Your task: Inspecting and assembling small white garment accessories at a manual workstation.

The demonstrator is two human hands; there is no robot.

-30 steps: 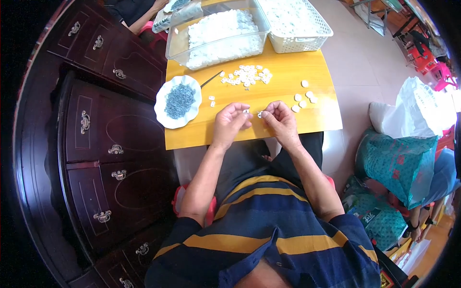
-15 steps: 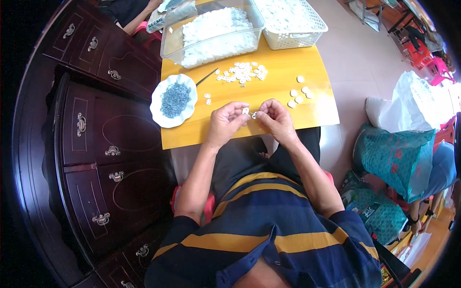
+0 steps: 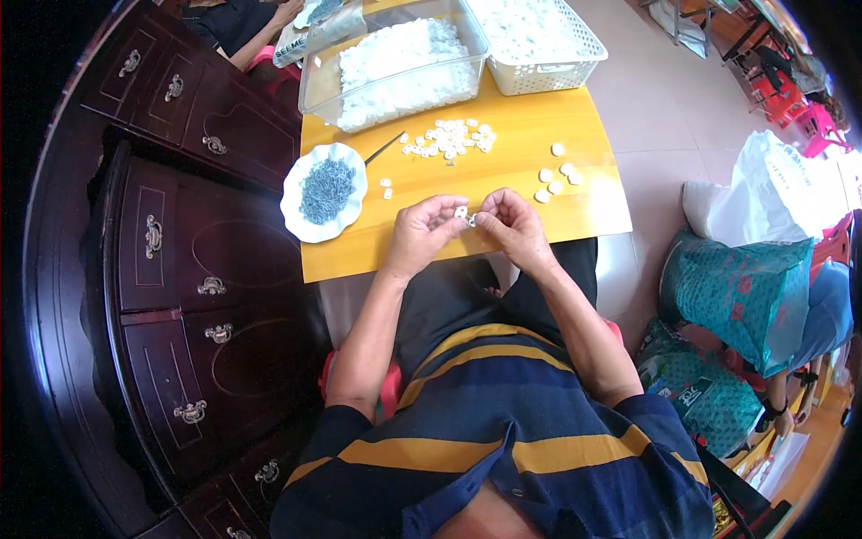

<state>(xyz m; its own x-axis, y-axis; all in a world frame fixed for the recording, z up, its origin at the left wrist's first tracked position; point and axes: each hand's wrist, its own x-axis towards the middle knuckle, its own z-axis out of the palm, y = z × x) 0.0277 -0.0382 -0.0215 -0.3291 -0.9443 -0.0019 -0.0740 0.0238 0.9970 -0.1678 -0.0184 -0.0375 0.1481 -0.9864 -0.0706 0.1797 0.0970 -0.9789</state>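
Observation:
Above the table's near edge, my left hand [image 3: 418,237] pinches a small white plastic piece [image 3: 461,212] with holes in it. My right hand [image 3: 518,232] is closed at the fingertips on a tiny shiny piece [image 3: 472,220], which meets the white one; its kind is too small to tell. Left of my hands, a white scalloped dish [image 3: 294,222] holds a heap of thin grey metal pins or nails [image 3: 328,189]. Two loose white pieces [image 3: 386,189] lie beside the dish. Farther back is a scattered group of similar white pieces [image 3: 451,138], and several round white pieces [image 3: 555,188] lie to the right.
A clear plastic bin [image 3: 395,106] and a white perforated basket [image 3: 549,76], both full of white pieces, stand at the table's [image 3: 359,258] back. A dark stick [image 3: 384,147] lies by the dish. Dark wooden cabinets [image 3: 238,242] flank the left; green bags [image 3: 736,287] stand right. Other people sit nearby.
The white piece and the tiny shiny piece have come closer together and now touch. My hands have shifted only slightly, and the whole view has moved a little.

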